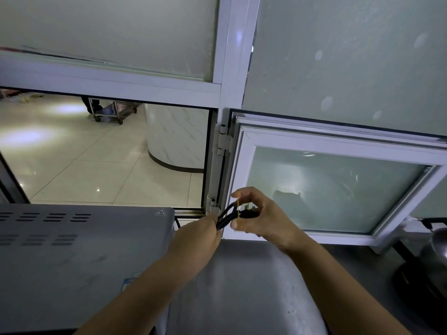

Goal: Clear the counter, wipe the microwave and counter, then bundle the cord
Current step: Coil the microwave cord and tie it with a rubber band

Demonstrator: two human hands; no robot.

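Observation:
The grey microwave (79, 257) fills the lower left, seen from above with vent slots on its top. Its black cord (226, 215) is folded into a bundle just right of the microwave's back corner. My left hand (200, 238) is closed around the bundle's lower end. My right hand (258, 213) pinches a yellow rubber band (239, 209) stretched around the bundle near the plug. The steel counter (242, 286) lies below both hands.
An open white-framed window sash (338, 187) leans inward right behind my hands. A serving hatch (101, 153) on the left looks onto a tiled floor. A dark stove and metal pot (433, 259) sit at the right edge.

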